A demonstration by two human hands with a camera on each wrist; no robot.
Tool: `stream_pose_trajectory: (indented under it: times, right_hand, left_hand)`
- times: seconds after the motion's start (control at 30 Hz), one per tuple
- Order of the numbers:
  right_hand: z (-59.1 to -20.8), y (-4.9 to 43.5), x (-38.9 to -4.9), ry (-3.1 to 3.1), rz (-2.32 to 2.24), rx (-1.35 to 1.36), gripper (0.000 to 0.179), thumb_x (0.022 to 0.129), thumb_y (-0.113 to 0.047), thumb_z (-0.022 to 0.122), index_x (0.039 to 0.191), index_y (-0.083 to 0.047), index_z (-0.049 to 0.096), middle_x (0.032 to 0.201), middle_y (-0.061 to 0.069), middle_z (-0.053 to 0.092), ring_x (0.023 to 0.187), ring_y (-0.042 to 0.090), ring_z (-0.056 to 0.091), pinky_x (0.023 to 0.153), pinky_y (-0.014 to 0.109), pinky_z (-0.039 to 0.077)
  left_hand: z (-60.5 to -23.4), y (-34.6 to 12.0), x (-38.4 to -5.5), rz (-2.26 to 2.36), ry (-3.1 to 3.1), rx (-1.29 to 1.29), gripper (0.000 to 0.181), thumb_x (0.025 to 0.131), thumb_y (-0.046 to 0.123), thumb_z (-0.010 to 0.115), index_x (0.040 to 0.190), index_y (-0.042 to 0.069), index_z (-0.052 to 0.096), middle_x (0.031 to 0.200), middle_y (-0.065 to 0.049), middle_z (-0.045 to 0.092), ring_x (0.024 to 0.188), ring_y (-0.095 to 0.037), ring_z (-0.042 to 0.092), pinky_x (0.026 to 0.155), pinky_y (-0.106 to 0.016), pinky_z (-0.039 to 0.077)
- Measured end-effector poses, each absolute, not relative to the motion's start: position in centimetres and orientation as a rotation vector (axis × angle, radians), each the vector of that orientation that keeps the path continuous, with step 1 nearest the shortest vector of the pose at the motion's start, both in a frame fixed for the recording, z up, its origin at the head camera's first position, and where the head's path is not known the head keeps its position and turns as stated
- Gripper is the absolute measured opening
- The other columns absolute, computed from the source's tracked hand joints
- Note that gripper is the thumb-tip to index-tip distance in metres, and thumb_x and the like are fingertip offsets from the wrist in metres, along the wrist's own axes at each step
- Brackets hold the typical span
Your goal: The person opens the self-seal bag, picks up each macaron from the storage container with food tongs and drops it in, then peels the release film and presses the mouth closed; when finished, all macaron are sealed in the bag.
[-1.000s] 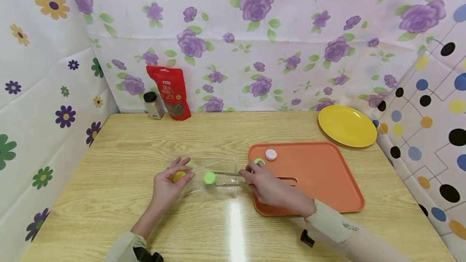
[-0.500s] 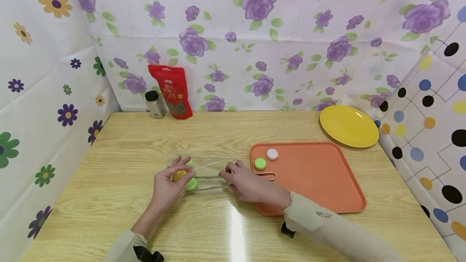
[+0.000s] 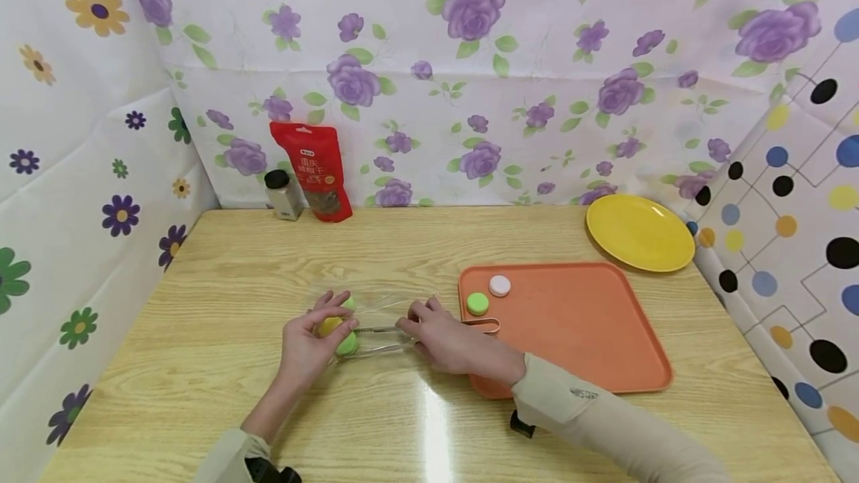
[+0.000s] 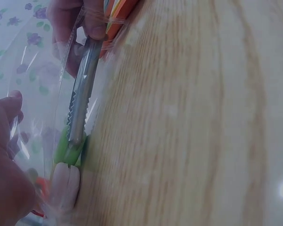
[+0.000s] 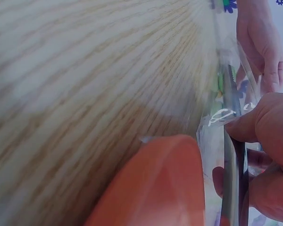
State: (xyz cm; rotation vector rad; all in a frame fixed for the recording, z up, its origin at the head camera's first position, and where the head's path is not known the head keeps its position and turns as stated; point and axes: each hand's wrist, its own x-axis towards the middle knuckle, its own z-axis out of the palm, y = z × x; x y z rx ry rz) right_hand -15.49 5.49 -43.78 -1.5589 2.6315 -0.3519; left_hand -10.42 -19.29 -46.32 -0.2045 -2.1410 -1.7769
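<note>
Beige sleeves [image 3: 607, 417]: lower frame; right forearm crosses the tray's lower-left corner.
Left hand [image 3: 309, 338]: centre-left; thumb and forefinger pinch clear bag [image 3: 385, 304], partly hiding its contents.
Right hand [image 3: 450, 341]: centre; fingers grasp steel tongs [image 4: 85, 80], reaching inside the bag.
Green macaron [image 3: 347, 343]: between tong tips, just beside yellow macaron [image 3: 327, 326].
Change: over the last second it shifts from mid-bag to the left end; placement looks nearly done, release not evident.
Orange tray [image 3: 570, 326]: right of centre, carrying second green macaron [image 3: 478, 304] and pale macaron [image 3: 499, 286].
Yellow plate [image 3: 640, 233]: right, behind tray.
Jar [image 3: 285, 196], red pouch [image 3: 315, 170]: upper left, unobstructing.
</note>
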Motion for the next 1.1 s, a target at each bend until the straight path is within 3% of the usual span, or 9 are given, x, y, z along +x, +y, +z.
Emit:
stream_pose_trajectory:
  times: [0.13,0.37,0.6,0.77,0.87,1.1]
  right_hand:
    - [-43.7,5.4,-15.4,2.631,-0.351,-1.560,0.037,0.095,-0.003,0.066,0.132,-0.007,0.059,0.111,0.009,0.052,0.091,0.024,0.043,0.076,0.029,0.044]
    - [-43.3,6.8,-15.1,2.621,-0.437,-1.499,0.036,0.095,-0.002,0.066,0.130,-0.005,0.059,0.109,0.008,0.051,0.088,0.023,0.039,0.070,0.025,0.041]
    - [-42.3,11.6,-14.6,2.660,-0.570,-1.433,0.041,0.093,0.003,0.066,0.134,-0.001,0.057,0.109,0.009,0.049,0.093,0.024,0.041,0.072,0.029,0.045]
    - [-42.2,16.2,-14.8,2.757,-0.654,-1.348,0.041,0.093,0.004,0.068,0.132,-0.002,0.060,0.112,0.011,0.050,0.096,0.025,0.041,0.070,0.031,0.046]
    - [-42.3,19.0,-14.9,2.844,-0.657,-1.238,0.045,0.090,0.006,0.069,0.133,-0.001,0.059,0.112,0.013,0.050,0.098,0.028,0.043,0.069,0.033,0.048]
    - [-42.7,24.1,-15.5,3.008,-0.627,-1.038,0.047,0.087,0.009,0.071,0.131,0.002,0.059,0.106,0.015,0.050,0.089,0.028,0.045,0.065,0.036,0.046]
  left_hand:
    - [-46.4,-19.3,-10.3,-1.796,-2.145,-0.182,0.012,0.082,-0.011,0.076,0.093,-0.011,0.072,0.122,-0.025,0.065,0.136,-0.046,0.039,0.114,-0.053,0.027]
    - [-46.5,-19.3,-10.2,-1.799,-2.147,-0.176,0.012,0.082,-0.012,0.076,0.093,-0.012,0.071,0.122,-0.025,0.065,0.136,-0.046,0.038,0.114,-0.055,0.025]
    - [-46.4,-19.3,-10.1,-1.798,-2.156,-0.158,0.012,0.082,-0.011,0.076,0.094,-0.011,0.071,0.123,-0.023,0.065,0.137,-0.044,0.039,0.115,-0.039,0.029]
    - [-46.3,-19.3,-10.1,-1.787,-2.148,-0.166,0.012,0.082,-0.011,0.076,0.093,-0.009,0.072,0.123,-0.024,0.065,0.136,-0.046,0.039,0.115,-0.051,0.027]
    - [-46.4,-19.4,-10.1,-1.791,-2.150,-0.171,0.012,0.082,-0.011,0.076,0.093,-0.010,0.072,0.123,-0.024,0.065,0.136,-0.047,0.038,0.115,-0.052,0.026]
    - [-46.6,-19.5,-10.1,-1.793,-2.159,-0.168,0.013,0.082,-0.011,0.076,0.094,-0.012,0.071,0.124,-0.023,0.065,0.137,-0.047,0.038,0.115,-0.033,0.030]
